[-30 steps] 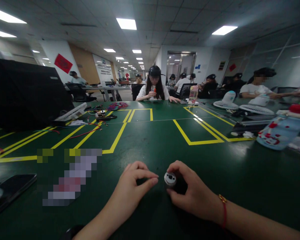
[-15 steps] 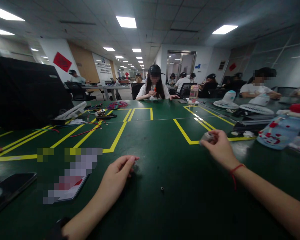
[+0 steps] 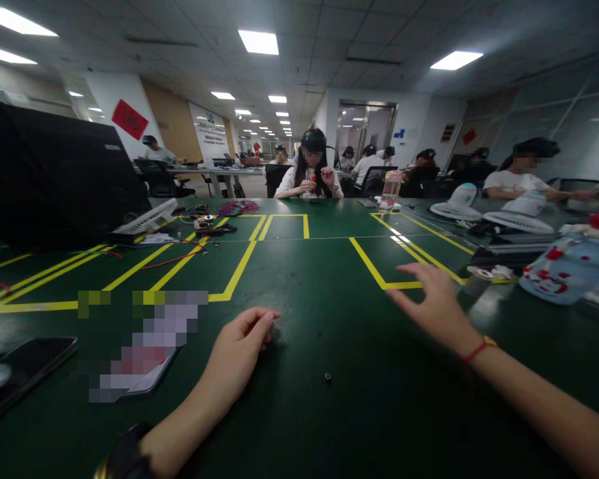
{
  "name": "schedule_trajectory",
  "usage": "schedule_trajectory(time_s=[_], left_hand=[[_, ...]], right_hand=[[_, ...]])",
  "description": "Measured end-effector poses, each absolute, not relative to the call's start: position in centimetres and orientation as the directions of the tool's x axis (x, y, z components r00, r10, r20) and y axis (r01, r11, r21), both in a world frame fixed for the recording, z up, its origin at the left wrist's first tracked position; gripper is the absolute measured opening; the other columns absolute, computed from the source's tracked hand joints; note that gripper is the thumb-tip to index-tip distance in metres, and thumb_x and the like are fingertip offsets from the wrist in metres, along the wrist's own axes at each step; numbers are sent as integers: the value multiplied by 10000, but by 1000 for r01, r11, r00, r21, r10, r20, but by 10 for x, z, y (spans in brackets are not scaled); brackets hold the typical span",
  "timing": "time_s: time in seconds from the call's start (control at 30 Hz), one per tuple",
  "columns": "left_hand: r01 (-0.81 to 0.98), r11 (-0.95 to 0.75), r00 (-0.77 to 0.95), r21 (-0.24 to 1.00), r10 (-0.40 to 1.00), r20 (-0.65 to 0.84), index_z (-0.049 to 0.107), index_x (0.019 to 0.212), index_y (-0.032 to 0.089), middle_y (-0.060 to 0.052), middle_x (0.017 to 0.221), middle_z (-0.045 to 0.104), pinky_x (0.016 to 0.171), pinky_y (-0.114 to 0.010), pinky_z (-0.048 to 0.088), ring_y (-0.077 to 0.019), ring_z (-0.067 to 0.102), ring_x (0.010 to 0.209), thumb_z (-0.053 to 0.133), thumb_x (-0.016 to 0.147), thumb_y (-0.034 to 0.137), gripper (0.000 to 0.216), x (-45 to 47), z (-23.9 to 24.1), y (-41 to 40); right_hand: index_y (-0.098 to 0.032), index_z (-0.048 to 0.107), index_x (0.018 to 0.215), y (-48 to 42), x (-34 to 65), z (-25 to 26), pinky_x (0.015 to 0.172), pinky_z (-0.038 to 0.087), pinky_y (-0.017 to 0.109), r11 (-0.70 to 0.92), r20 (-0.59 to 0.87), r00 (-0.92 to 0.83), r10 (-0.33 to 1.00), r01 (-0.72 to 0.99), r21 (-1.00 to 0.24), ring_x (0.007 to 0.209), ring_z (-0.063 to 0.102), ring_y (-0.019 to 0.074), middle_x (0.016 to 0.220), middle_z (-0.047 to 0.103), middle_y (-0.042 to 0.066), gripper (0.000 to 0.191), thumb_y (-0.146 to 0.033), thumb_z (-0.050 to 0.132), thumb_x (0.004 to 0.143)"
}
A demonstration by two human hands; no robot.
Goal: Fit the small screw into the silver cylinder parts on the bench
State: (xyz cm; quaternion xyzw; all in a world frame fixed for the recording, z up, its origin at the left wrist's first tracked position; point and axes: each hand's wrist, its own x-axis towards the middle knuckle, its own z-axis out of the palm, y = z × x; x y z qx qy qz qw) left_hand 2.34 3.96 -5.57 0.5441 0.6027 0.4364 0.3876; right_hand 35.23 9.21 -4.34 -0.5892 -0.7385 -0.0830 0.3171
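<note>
My left hand (image 3: 242, 346) rests low over the green table, its thumb and fingers pinched together. A small greyish patch shows under the fingertips, and I cannot make out what it is. My right hand (image 3: 432, 306) hovers over the table on the right with fingers spread and nothing in them. Behind it stands a small silvery cylinder (image 3: 479, 282), apart from the fingers. Between the two hands, nearer to me, a tiny metal ring-shaped part (image 3: 328, 378) lies on the table.
Left lie a pixelated phone-like object (image 3: 150, 352) and a dark phone (image 3: 27, 379), below a large black box (image 3: 54, 179). Wires and small parts (image 3: 207, 226) sit farther back. On the right are a blue bottle (image 3: 564, 269) and white fans (image 3: 456, 203). A person (image 3: 312, 173) sits opposite.
My right hand has let go of the silvery object, which now stands on the table to its right, and its fingers have spread. My left hand stays pinched in nearly the same place.
</note>
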Motion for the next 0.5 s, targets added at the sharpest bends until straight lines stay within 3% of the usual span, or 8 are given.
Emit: schedule_trajectory(time_s=[0.1, 0.2, 0.27, 0.37, 0.43, 0.5], left_hand=[[313, 18, -96, 950, 995, 13, 653, 929, 186, 5, 725, 591, 600, -241, 413, -158, 536, 663, 513, 818, 469, 335, 23, -57, 39], [322, 23, -96, 946, 995, 8, 649, 929, 187, 6, 727, 591, 610, -241, 409, -159, 535, 677, 509, 822, 468, 332, 22, -56, 38], [328, 34, -93, 944, 996, -4, 649, 933, 188, 5, 725, 595, 615, -245, 408, -163, 536, 684, 503, 825, 473, 338, 22, -55, 38], [333, 42, -87, 942, 996, -14, 651, 936, 191, 3, 723, 600, 614, -249, 405, -168, 536, 682, 497, 823, 483, 349, 22, -55, 38], [339, 37, -81, 940, 997, -10, 652, 940, 194, 2, 727, 603, 614, -251, 403, -170, 535, 684, 494, 823, 487, 353, 22, -55, 38], [350, 30, -72, 936, 997, -5, 650, 942, 197, 3, 729, 600, 618, -254, 402, -171, 533, 686, 489, 826, 491, 355, 22, -55, 38]], right_hand=[[-319, 598, 1114, 49, 287, -43, 952, 321, 400, 626, 278, -561, 780, 695, -353, 1152, 423, 213, 1252, 507, 18, 395, -511, 577, 769], [-340, 671, 920, 31, 261, -45, 928, 333, 384, 674, 213, -659, 721, 598, -434, 1086, 478, 180, 1125, 594, -34, 181, -435, 556, 818], [-291, 668, 904, 43, 273, -43, 895, 366, 351, 623, 294, -554, 778, 624, -472, 1005, 527, 159, 1037, 626, -10, 196, -401, 516, 850], [-223, 637, 979, 83, 328, -33, 833, 406, 294, 406, 501, -150, 852, 793, -453, 940, 559, 153, 1026, 627, 36, 277, -413, 474, 858], [-189, 627, 1002, 108, 377, -26, 822, 396, 271, 154, 610, 138, 780, 903, -402, 959, 551, 162, 1047, 620, 66, 330, -425, 449, 856], [-133, 629, 1006, 124, 423, -24, 852, 356, 289, -15, 630, 280, 724, 920, -392, 1028, 514, 198, 1089, 598, 135, 370, -404, 424, 857]])
